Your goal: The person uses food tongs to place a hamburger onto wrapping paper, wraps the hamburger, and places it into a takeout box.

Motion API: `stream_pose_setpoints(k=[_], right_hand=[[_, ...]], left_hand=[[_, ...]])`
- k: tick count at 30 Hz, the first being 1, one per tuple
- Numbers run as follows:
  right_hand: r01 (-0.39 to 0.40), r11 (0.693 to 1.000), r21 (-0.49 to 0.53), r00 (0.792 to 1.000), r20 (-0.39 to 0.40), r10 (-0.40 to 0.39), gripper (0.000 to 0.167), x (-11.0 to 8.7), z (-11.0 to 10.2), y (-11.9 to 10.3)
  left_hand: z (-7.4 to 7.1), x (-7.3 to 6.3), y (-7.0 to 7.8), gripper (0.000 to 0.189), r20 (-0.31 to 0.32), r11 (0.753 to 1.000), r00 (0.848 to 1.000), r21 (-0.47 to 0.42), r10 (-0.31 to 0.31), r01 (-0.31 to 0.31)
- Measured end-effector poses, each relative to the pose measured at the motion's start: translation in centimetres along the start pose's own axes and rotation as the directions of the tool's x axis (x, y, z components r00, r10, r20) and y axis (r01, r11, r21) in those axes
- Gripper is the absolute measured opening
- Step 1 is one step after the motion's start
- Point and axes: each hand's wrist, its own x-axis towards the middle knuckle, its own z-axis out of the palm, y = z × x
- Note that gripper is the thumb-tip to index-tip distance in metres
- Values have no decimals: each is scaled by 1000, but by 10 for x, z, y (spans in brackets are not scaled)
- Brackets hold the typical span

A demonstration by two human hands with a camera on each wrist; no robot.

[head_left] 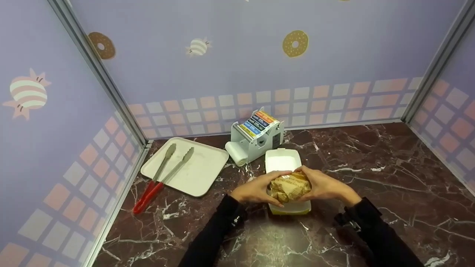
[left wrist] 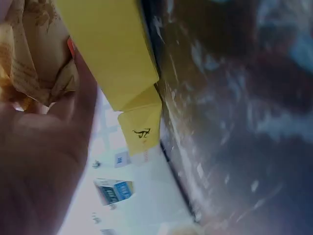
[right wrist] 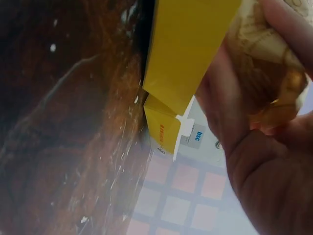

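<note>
Both hands hold a round bundle wrapped in brown printed paper (head_left: 290, 186), one from each side. The left hand (head_left: 256, 189) curves round its left side, thumb and fingers spread apart along it. On the opposite side, the right hand (head_left: 326, 186) grips it in the same way. Below the bundle stands a yellow takeaway box (head_left: 291, 210) with its lid laid back, showing a white inside. In the left wrist view the wrapped bundle (left wrist: 41, 54) is beside the yellow box wall (left wrist: 110, 49). The right wrist view shows fingers round the crinkled wrapper (right wrist: 264, 58), right by the box.
A white dispenser (head_left: 259, 135) with coloured label strips and a white roll stands behind the box. On the left, tongs with red handles (head_left: 150, 194) lie across a white tray (head_left: 202, 180). Patterned walls (head_left: 237, 66) border the dark marbled table (head_left: 371, 167).
</note>
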Motion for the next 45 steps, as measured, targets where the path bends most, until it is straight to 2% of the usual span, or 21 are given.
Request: stream_pose_setpoints(k=[2,4,6,8,11,13,17,19,22,25,27,30,32,34,35,37,38,39,42,44,45], right_hand=[[15,999,-38,1000,8,-14,79,0,2,-1],[16,998,-67,1000,25,-14,77,0,4,-1],[11,996,-85,999,44,-7,77,0,7,-1],[-1,995,-96,999,54,6,77,0,9,-2],[0,992,-128,999,44,6,78,1,11,-3],[-1,989,-149,999,37,7,77,1,12,-4],[9,985,-170,999,34,-3,75,2,12,-5],[19,982,-188,1000,27,-14,74,2,12,-5],[11,977,-211,1000,7,-9,78,3,13,-5],[3,974,-226,1000,1,-3,84,3,15,-6],[-5,975,-220,1000,9,7,86,3,17,-8],[-14,978,-206,999,26,20,85,2,19,-10],[-14,979,-201,999,37,22,83,1,20,-10],[-2,980,-197,999,40,10,81,0,21,-10],[7,980,-197,999,38,1,80,-1,22,-10],[26,980,-196,999,28,-21,79,-2,23,-10],[37,980,-196,999,20,-34,79,-2,24,-11],[44,979,-198,999,12,-42,79,-2,24,-11],[51,976,-210,998,-13,-55,82,-2,27,-13],[38,975,-221,999,-24,-45,84,-2,29,-15],[27,974,-227,999,-29,-35,84,-2,30,-16]], left_hand=[[1,1,2,107,21,988,1000,155,-11,7],[4,1,3,111,41,957,998,289,-45,31],[7,1,4,114,62,919,994,390,-95,63],[9,0,6,115,74,889,985,445,-157,108],[10,-2,10,114,86,868,969,468,-231,166],[8,-5,12,113,94,866,961,464,-260,189],[-4,-11,15,102,89,860,957,468,-275,203],[-10,-13,16,94,63,854,960,474,-274,213],[-15,-12,18,81,17,857,972,476,-235,199],[-12,-8,21,68,-35,870,980,455,-193,188],[-6,-5,22,60,-71,860,982,474,-176,188],[2,-2,25,54,-120,813,978,544,-168,207],[8,-2,31,52,-150,753,973,617,-173,229],[15,-2,39,50,-196,673,966,693,-171,259],[19,-2,44,49,-217,642,962,717,-166,272],[26,-3,52,43,-252,610,957,739,-145,287],[29,-3,55,41,-264,615,956,734,-130,287],[31,-4,56,39,-272,634,956,721,-112,280],[31,-3,56,36,-260,731,961,636,-99,247],[30,-3,54,37,-248,774,963,587,-108,238],[29,-3,54,39,-244,785,963,573,-112,236]])
